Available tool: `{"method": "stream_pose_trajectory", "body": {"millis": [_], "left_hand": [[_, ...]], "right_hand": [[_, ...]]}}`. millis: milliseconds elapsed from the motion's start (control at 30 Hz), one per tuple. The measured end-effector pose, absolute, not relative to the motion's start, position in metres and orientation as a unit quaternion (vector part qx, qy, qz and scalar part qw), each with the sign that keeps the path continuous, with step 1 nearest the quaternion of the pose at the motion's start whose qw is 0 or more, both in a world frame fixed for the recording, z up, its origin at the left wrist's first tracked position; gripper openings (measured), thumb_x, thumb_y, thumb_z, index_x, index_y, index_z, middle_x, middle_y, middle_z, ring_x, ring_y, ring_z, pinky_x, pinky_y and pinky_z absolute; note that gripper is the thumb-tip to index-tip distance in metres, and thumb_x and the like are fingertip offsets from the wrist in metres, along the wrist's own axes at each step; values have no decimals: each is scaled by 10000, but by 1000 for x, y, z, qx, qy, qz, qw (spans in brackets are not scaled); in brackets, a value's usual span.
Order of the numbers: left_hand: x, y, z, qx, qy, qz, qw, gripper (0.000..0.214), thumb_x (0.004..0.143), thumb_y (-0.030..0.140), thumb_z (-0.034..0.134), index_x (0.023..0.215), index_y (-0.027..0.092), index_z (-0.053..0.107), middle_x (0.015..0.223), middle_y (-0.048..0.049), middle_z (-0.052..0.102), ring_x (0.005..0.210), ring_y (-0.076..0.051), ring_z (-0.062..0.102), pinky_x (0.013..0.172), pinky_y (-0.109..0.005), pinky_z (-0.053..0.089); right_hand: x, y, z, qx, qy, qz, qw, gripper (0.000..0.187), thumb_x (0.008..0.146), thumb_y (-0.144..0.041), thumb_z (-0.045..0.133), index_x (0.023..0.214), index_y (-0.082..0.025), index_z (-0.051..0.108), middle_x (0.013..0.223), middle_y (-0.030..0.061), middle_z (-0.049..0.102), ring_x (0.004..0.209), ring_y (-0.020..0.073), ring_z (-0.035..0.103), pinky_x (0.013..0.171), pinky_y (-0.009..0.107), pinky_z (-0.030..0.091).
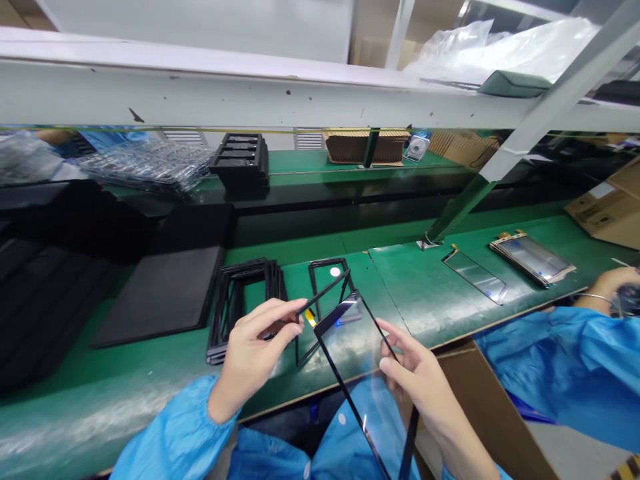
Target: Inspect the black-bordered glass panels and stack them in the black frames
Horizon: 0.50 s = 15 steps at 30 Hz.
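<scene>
My left hand [257,350] pinches a thin black rectangular frame [320,301] by its near edge and holds it tilted above the green bench. My right hand [417,373] grips the right edge of a clear glass panel with a black border [350,373], held slanted in front of me, its upper end just below the frame. Another black frame [327,267] lies flat on the bench behind them. A stack of similar black frames [240,297] lies to the left of my left hand.
A dark flat pad [160,293] lies at left. Two screen panels [533,257] [475,273] rest on the bench at right. A neighbour in blue sleeves [560,360] works at right. Black trays [240,157], cardboard [365,143] and a slanted post [460,207] stand behind.
</scene>
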<state>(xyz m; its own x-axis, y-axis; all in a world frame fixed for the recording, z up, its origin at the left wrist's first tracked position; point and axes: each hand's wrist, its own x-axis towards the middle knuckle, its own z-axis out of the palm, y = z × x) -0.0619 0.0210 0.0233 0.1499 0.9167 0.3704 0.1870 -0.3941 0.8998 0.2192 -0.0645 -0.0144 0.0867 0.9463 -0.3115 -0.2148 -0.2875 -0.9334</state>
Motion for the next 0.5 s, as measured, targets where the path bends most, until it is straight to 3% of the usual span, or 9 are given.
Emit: {"method": "stream_pose_trajectory", "body": {"millis": [300, 500], "left_hand": [[-61, 16, 24, 690, 401, 505, 329, 378, 927, 97, 760, 1192, 349, 853, 950, -12, 789, 786, -144, 732, 681, -201, 583], [-57, 13, 23, 661, 407, 504, 378, 396, 897, 87, 766, 1160, 365, 866, 924, -3, 781, 780, -133, 726, 686, -185, 593]], "right_hand": [[217, -64, -11, -545, -338, 595, 485, 673, 775, -375, 923, 1409, -301, 713, 905, -14, 635, 486, 61, 517, 393, 188, 397], [208, -69, -13, -563, -340, 540, 525, 647, 799, -376, 910, 1411, -311, 711, 935, -4, 628, 569, 93, 539, 455, 216, 436]]}}
